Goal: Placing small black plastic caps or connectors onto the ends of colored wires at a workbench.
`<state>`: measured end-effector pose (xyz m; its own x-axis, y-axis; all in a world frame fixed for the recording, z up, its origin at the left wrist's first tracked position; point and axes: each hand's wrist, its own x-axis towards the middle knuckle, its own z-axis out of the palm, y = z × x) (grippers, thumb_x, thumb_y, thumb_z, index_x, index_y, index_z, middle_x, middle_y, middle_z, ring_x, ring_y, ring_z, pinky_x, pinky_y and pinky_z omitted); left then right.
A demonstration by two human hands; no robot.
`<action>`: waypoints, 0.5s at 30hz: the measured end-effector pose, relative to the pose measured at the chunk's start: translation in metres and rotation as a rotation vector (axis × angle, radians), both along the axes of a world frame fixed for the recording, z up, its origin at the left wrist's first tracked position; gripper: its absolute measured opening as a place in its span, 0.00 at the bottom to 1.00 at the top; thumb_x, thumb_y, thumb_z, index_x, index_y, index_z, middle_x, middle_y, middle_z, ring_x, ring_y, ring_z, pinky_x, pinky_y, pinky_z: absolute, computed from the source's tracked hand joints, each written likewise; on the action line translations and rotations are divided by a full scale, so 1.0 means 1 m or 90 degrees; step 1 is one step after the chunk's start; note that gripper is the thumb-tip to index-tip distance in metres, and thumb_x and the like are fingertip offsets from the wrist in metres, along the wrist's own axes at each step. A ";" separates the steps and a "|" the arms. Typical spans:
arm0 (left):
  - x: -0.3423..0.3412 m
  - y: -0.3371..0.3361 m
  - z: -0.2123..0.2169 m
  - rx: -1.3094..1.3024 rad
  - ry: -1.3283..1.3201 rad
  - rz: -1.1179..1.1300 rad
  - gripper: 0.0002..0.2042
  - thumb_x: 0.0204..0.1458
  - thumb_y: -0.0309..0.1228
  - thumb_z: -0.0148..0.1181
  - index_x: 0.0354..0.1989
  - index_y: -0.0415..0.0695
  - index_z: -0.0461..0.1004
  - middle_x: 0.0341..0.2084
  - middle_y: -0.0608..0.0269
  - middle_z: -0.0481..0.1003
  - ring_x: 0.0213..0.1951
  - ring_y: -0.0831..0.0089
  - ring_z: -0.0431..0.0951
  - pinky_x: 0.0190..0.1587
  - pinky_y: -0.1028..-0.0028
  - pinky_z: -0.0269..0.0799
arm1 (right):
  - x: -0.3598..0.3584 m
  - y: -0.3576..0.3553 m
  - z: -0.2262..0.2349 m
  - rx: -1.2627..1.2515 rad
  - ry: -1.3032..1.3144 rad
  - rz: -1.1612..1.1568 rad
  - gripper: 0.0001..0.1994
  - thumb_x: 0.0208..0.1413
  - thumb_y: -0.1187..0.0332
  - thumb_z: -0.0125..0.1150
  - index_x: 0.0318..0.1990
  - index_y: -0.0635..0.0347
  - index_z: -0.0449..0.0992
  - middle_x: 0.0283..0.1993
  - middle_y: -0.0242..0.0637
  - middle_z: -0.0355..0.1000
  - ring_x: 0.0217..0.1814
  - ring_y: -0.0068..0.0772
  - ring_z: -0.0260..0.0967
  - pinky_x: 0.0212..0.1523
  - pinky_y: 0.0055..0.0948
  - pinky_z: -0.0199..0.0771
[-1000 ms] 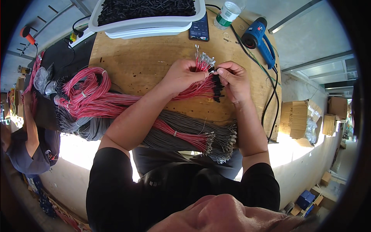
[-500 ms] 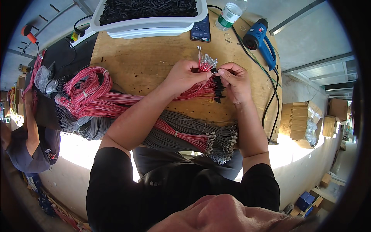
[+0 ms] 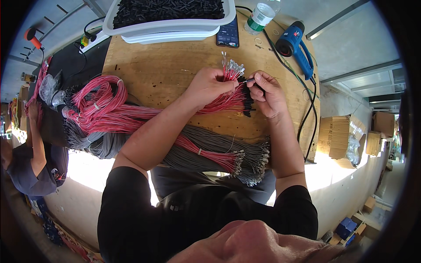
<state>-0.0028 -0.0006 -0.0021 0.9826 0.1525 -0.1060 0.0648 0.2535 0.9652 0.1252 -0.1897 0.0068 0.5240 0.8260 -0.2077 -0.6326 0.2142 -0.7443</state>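
The left hand (image 3: 209, 85) is gripping a bunch of red wires (image 3: 228, 98) near the middle of the wooden table (image 3: 153, 61), their metal terminals fanning above the fist. The right hand (image 3: 267, 92) is pinching what looks like a small black sleeve (image 3: 249, 81) onto one wire end. Some ends below the hands are wearing sleeves already; the white tray (image 3: 169, 26) at the table's far edge is holding plenty more, and the grey wire bundles (image 3: 210, 144) at the near edge are lying bare

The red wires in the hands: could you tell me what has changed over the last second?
Very little. The left hand still grips the red wire bundle, and the right hand still pinches one wire end beside it, having shifted only slightly. The grey wires and blue heat gun stayed put.
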 end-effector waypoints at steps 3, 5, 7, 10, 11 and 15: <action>0.000 0.001 0.000 0.007 0.004 -0.007 0.06 0.57 0.25 0.63 0.35 0.34 0.78 0.26 0.65 0.77 0.29 0.79 0.74 0.35 0.78 0.70 | 0.000 0.000 -0.001 -0.002 -0.010 0.005 0.08 0.64 0.70 0.60 0.43 0.66 0.76 0.34 0.37 0.78 0.22 0.13 0.56 0.19 0.13 0.51; 0.000 0.001 0.000 0.014 0.008 -0.009 0.06 0.57 0.25 0.63 0.35 0.34 0.78 0.25 0.65 0.76 0.29 0.79 0.74 0.36 0.78 0.70 | -0.002 0.001 -0.001 -0.014 -0.012 0.004 0.08 0.64 0.70 0.60 0.43 0.66 0.76 0.34 0.37 0.78 0.22 0.13 0.56 0.19 0.13 0.51; 0.000 0.000 0.002 -0.011 0.015 -0.005 0.06 0.57 0.25 0.63 0.35 0.34 0.78 0.25 0.65 0.76 0.29 0.79 0.73 0.36 0.78 0.69 | -0.003 0.001 0.000 -0.020 -0.017 0.003 0.08 0.64 0.70 0.60 0.43 0.66 0.76 0.34 0.37 0.78 0.22 0.13 0.56 0.19 0.13 0.51; -0.001 0.000 0.005 -0.010 0.018 -0.002 0.05 0.57 0.25 0.63 0.35 0.34 0.78 0.25 0.65 0.76 0.29 0.79 0.73 0.36 0.78 0.69 | -0.002 0.001 0.002 -0.025 -0.026 0.002 0.08 0.63 0.70 0.61 0.44 0.66 0.76 0.34 0.37 0.78 0.22 0.12 0.56 0.19 0.13 0.51; 0.000 0.000 0.004 -0.011 0.018 -0.002 0.05 0.57 0.25 0.63 0.35 0.34 0.78 0.25 0.65 0.76 0.29 0.79 0.73 0.36 0.78 0.69 | -0.002 0.000 0.002 -0.024 -0.031 0.003 0.08 0.63 0.70 0.61 0.44 0.66 0.76 0.34 0.37 0.78 0.22 0.12 0.56 0.19 0.13 0.51; 0.000 0.001 0.003 0.008 0.021 -0.009 0.06 0.57 0.26 0.64 0.35 0.34 0.78 0.25 0.65 0.76 0.29 0.80 0.73 0.35 0.78 0.69 | -0.003 0.001 0.002 -0.029 -0.039 0.002 0.07 0.63 0.71 0.61 0.43 0.66 0.76 0.34 0.37 0.77 0.21 0.12 0.55 0.20 0.13 0.51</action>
<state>-0.0024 0.0005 0.0009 0.9807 0.1403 -0.1363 0.0999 0.2398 0.9657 0.1223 -0.1886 0.0089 0.5344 0.8179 -0.2131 -0.5860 0.1768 -0.7908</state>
